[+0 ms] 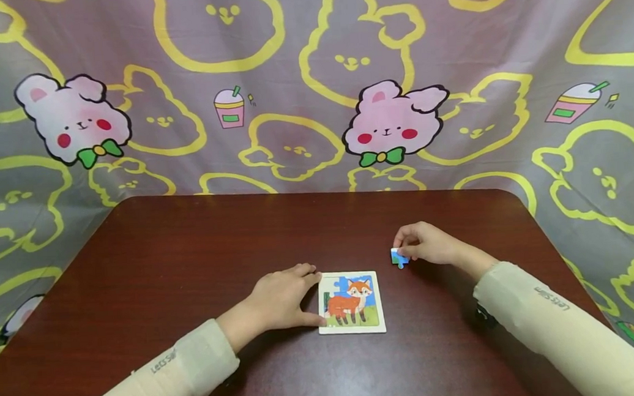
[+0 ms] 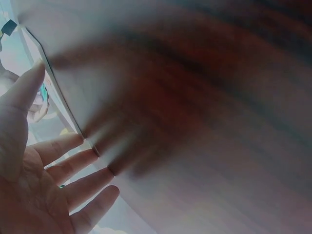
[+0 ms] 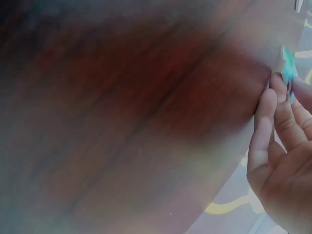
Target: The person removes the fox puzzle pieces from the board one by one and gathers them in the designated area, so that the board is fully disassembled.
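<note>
A square fox jigsaw puzzle (image 1: pixel 352 303) in a pale frame lies on the table, with a bare gap at its upper left. My left hand (image 1: pixel 274 299) rests at the frame's left side, fingers at the upper corner and thumb at the lower one. In the left wrist view, the left hand's fingers (image 2: pixel 73 168) look spread and fairly straight along the edge. To the right of the frame, my right hand (image 1: pixel 430 243) pinches a blue and green puzzle piece (image 1: pixel 396 257) between thumb and fingers. The right wrist view shows that piece (image 3: pixel 288 66) at the fingertips.
The dark reddish-brown table (image 1: pixel 215 242) spreads around both hands. Behind it and at its sides hangs a grey-pink curtain (image 1: pixel 287 89) with yellow outlines and cartoon rabbits. Both forearms wear cream sleeves (image 1: pixel 206 353).
</note>
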`<state>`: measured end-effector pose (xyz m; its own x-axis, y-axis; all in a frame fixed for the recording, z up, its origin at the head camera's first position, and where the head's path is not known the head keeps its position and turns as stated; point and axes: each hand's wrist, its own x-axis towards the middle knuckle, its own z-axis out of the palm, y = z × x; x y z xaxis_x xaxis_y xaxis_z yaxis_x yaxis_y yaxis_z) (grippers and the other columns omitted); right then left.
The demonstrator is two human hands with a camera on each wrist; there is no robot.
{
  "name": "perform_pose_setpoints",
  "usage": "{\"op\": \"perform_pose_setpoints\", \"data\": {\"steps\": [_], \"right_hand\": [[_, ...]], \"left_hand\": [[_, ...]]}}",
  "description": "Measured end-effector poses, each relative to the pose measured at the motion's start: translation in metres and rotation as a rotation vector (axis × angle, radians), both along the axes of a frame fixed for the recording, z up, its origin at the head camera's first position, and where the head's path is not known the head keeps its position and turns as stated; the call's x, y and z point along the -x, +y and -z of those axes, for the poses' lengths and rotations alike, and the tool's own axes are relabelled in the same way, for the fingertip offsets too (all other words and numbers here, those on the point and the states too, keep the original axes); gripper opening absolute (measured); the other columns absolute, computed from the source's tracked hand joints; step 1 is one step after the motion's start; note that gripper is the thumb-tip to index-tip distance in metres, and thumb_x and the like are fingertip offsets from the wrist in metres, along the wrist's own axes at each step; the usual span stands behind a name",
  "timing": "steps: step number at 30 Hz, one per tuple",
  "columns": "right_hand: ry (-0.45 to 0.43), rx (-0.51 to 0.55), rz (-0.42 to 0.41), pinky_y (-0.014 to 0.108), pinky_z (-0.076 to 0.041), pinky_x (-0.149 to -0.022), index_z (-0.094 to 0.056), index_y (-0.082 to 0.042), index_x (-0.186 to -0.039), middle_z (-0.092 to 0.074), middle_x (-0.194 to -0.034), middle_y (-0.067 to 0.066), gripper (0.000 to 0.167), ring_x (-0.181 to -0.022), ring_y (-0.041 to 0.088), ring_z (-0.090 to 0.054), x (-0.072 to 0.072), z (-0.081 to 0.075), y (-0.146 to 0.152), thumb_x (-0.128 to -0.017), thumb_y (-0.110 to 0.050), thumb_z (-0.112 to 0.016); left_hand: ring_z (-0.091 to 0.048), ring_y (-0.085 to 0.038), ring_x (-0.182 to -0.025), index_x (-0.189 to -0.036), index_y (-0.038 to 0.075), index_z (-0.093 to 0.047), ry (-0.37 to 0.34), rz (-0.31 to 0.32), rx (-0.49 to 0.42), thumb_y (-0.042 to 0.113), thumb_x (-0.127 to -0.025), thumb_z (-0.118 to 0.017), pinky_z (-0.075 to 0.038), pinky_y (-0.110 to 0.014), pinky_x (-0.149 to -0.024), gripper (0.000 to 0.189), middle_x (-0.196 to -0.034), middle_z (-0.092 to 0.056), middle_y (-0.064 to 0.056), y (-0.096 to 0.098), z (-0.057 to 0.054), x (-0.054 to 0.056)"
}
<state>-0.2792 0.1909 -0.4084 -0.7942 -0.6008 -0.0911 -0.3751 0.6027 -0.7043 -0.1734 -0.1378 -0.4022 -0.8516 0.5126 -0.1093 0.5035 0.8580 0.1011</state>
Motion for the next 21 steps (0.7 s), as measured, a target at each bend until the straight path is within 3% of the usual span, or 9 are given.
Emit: {"op": "perform_pose_setpoints", "data": {"steps": [7, 12, 21], "right_hand": [[0.120, -0.135, -0.012, 0.027, -0.043, -0.058, -0.066, -0.006, -0.087, -0.063, -0.068, 0.000, 0.006, -0.062, 0.011, -0.053, 0.0010, 0.0002, -0.0044, -0.092, -0.004, -0.065], [0.138, -0.185, -0.003, 0.027, -0.042, -0.057, -0.065, -0.008, -0.085, -0.061, -0.067, -0.001, 0.007, -0.061, 0.011, -0.050, 0.0010, -0.0013, -0.0079, -0.092, -0.006, -0.067], [0.170, -0.210, -0.001, 0.027, -0.041, -0.059, -0.065, -0.008, -0.086, -0.059, -0.067, -0.001, 0.007, -0.061, 0.010, -0.048, 0.0006, -0.0028, -0.0086, -0.092, -0.007, -0.067]], "left_hand": [[-0.055, -0.024, -0.132, -0.141, 0.014, -0.057, 0.001, 0.007, 0.006, 0.069, -0.074, -0.073, -0.053, -0.048, -0.096, 0.088, -0.147, -0.054, -0.007, 0.0008, -0.0008, 0.0024], [-0.060, -0.023, -0.125, -0.140, 0.014, -0.057, 0.004, 0.013, 0.009, 0.069, -0.074, -0.074, -0.055, -0.045, -0.092, 0.087, -0.143, -0.056, -0.006, 0.0012, -0.0010, 0.0028], [-0.060, -0.024, -0.125, -0.141, 0.013, -0.056, -0.015, 0.002, 0.000, 0.069, -0.074, -0.074, -0.054, -0.047, -0.093, 0.089, -0.144, -0.055, -0.006, 0.0019, -0.0023, 0.0024]]}}
